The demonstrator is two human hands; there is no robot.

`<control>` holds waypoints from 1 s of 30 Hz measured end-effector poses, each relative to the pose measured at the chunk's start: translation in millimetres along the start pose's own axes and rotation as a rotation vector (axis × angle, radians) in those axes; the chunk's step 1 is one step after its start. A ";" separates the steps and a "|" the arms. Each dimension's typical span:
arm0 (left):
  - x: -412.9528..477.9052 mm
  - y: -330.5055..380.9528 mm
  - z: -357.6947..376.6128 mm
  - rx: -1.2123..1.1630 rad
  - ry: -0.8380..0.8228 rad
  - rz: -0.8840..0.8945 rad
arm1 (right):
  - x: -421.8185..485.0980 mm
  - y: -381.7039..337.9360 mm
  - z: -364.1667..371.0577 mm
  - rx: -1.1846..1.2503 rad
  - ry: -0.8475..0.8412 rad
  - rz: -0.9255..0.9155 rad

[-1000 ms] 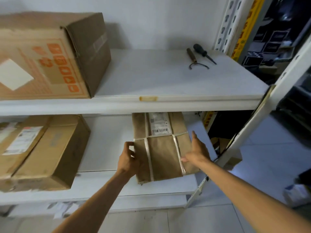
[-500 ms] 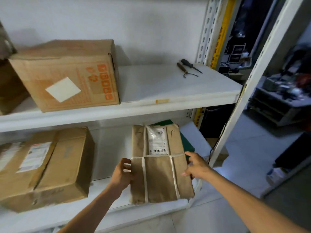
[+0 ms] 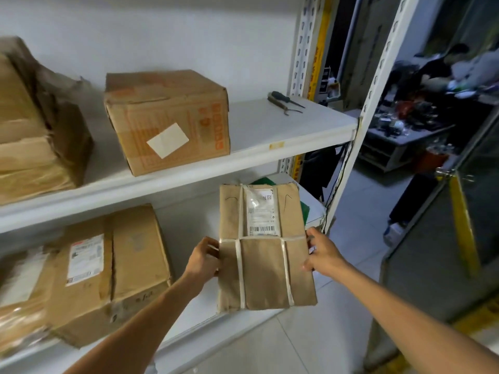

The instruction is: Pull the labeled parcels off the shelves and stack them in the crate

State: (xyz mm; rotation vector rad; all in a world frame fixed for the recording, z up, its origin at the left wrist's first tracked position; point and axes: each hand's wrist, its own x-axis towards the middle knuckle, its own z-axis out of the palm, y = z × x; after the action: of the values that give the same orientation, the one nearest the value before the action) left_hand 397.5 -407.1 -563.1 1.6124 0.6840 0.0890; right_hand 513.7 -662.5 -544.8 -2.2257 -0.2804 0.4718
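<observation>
The person is holding the strapped brown parcel (image 3: 266, 265) by its long sides, the left hand (image 3: 202, 259) and right hand (image 3: 322, 255) each closing their grip on an edge, and the parcel is jutting out past the front edge of the lower shelf (image 3: 205, 317) near its right corner. Since the fingers are pinching only thin paper edges at mid-length, the wrap is risking slipping or tearing free. The crate is lying out of view, so turning toward it is risking clipping the shelf post (image 3: 359, 147).
</observation>
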 end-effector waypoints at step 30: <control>-56.4 8.7 275.7 0.344 -0.897 0.306 | -256.8 156.3 -82.3 0.136 0.872 0.580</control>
State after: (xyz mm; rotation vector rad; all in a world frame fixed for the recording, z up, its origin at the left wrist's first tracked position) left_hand 475.6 -676.7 -585.8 1.8448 -0.2570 -0.5290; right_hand 322.9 -908.8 -555.1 -2.1337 0.8377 -0.2141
